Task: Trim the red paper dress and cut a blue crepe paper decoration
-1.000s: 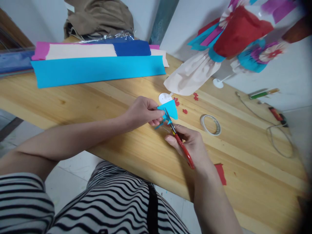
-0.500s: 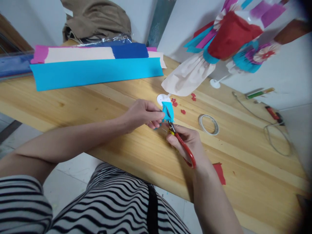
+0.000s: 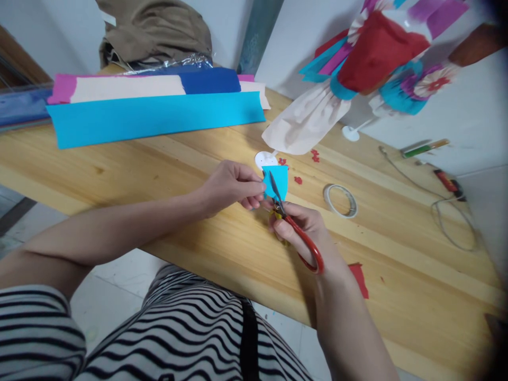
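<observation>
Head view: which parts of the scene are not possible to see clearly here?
- Scissors: lower handle loop hidden inside the right hand.
- Blue paper piece: left edge covered by left hand fingers.
- Paper figure: top cut off by upper edge.
- Red tool: blurred near the right edge.

Left hand [image 3: 232, 185] extended forward, fingers pinched. Right hand [image 3: 307, 233] just beside it, fingers curled closed.
</observation>
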Tool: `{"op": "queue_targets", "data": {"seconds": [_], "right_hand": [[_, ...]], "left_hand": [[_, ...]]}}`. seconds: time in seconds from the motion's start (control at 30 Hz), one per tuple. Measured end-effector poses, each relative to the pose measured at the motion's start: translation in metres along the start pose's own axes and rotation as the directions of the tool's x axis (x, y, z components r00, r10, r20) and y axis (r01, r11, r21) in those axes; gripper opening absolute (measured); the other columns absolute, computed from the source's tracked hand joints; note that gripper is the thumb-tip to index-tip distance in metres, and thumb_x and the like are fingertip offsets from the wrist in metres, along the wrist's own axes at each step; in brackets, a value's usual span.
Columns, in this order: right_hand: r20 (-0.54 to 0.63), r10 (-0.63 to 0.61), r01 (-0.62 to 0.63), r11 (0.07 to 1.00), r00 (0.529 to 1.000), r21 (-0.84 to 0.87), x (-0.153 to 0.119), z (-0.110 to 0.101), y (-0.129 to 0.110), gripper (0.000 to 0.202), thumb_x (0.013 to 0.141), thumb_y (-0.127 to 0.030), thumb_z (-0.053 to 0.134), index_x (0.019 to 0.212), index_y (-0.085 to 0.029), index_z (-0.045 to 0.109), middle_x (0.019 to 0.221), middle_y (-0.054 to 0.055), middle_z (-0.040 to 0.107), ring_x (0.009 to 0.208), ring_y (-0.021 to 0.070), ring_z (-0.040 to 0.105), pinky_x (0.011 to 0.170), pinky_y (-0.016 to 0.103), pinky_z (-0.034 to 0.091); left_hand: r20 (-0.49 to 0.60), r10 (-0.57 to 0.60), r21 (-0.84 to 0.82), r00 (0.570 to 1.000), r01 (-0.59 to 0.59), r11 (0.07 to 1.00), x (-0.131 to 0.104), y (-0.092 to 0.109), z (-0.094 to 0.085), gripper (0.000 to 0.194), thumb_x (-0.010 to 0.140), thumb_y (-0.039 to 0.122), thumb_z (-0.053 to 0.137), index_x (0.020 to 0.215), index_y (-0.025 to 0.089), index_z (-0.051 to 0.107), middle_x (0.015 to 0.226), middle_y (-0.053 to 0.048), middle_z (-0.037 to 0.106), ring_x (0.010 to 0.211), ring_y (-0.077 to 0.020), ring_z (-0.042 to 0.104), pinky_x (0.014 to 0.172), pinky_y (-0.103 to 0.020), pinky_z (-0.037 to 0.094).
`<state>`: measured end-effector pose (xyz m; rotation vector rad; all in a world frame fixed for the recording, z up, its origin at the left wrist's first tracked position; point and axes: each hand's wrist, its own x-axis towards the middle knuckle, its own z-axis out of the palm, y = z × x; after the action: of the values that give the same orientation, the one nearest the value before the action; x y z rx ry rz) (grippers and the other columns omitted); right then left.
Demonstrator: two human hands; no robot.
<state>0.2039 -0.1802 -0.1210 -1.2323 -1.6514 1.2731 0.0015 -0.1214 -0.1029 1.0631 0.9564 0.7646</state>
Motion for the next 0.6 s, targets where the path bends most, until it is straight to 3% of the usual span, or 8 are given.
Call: {"op": "queue_targets", "data": {"seconds": [0.2,0.4,0.6], "right_hand": [[-0.007,-0.015,0.015,0.999,1.0,0.036,0.0,0.001,0.001,0.049,0.086,-0.064,0.078,0.069,-0.018,0.07,0.059,-0.002,0.048,0.061,0.0151,0.044,0.056,0.029,0.038],[0.011,-0.012,0.012,1.0,1.0,0.005,0.002,0.001,-0.009,0.055,0.086,-0.07,0.075,0.089,-0.015,0.083,0.06,-0.001,0.056,0.057,0.0138,0.043,0.054,0.028,0.038],[0.004,0.017,-0.017,1.0,1.0,0.026,0.0,0.002,-0.005,0.057,0.085,-0.075,0.074,0.079,-0.018,0.076,0.059,-0.003,0.051,0.054,0.0128,0.038,0.051,0.028,0.032]], "left_hand": [[0.012,-0.026,-0.04,1.0,0.026,0.999,-0.004,0.003,0.003,0.026,0.085,0.005,0.067,0.06,0.011,0.071,0.059,-0.003,0.071,0.054,-0.0082,0.065,0.054,-0.016,0.055],[0.023,-0.048,-0.086,0.999,0.05,0.995,-0.005,0.003,0.004,0.025,0.084,0.003,0.067,0.061,0.011,0.072,0.058,-0.002,0.071,0.054,-0.0076,0.064,0.054,-0.016,0.054],[0.036,-0.078,-0.097,0.996,0.081,0.992,-0.007,0.008,0.005,0.027,0.087,0.002,0.066,0.062,0.01,0.072,0.057,-0.001,0.07,0.054,-0.0072,0.063,0.055,-0.016,0.053]]}}
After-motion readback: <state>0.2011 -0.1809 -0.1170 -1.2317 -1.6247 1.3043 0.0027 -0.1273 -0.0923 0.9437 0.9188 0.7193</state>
